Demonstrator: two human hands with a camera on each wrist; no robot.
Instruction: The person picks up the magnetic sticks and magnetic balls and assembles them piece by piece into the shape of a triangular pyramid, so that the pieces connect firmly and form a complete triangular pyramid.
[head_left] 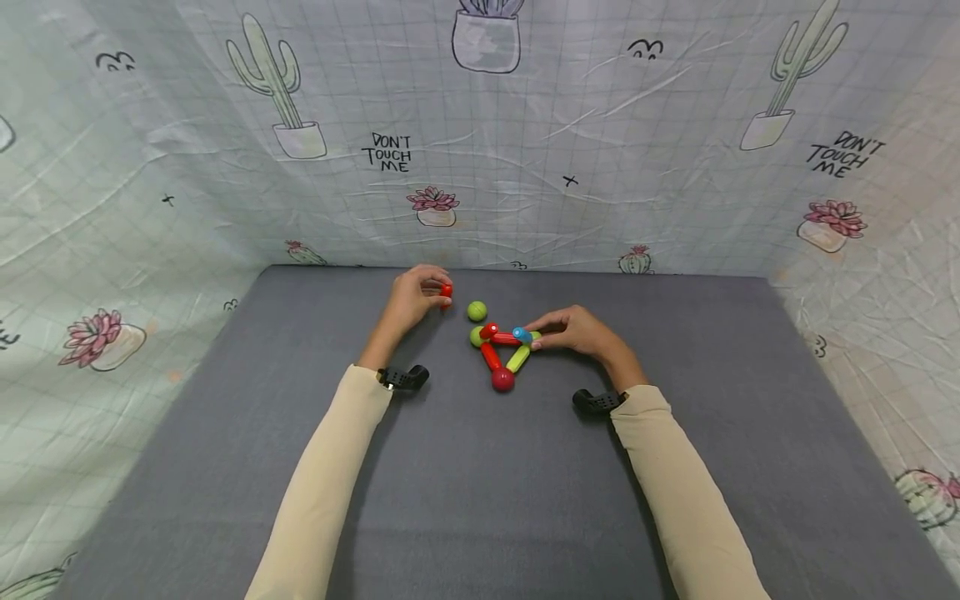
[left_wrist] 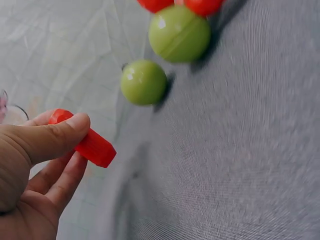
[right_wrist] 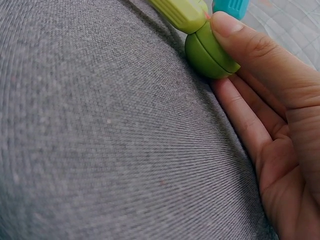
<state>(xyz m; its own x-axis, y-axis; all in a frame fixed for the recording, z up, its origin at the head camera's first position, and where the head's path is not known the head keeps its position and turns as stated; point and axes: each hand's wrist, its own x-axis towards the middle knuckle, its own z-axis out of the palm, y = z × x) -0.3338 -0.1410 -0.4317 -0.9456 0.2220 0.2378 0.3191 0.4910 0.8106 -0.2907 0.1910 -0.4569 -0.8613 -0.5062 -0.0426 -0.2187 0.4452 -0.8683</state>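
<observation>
My left hand (head_left: 420,293) pinches a short red rod (left_wrist: 95,147) between thumb and fingers, lifted above the table in the left wrist view. A triangle of rods and balls lies to its right. Its corners are a red ball (head_left: 502,380) in front, a green ball (head_left: 477,337) at left and another green ball (right_wrist: 207,57) at right, which my right hand (head_left: 581,332) grips. Red rods and a yellow-green rod (head_left: 518,358) join them. From the two green corners rise a red rod (head_left: 490,330) and a blue rod (head_left: 521,334).
A loose green ball (left_wrist: 144,82) lies just behind the triangle, between it and my left hand. The grey table (head_left: 480,492) ends at a hanging cloth (head_left: 510,125) printed with cacti. A black strap sits on each wrist.
</observation>
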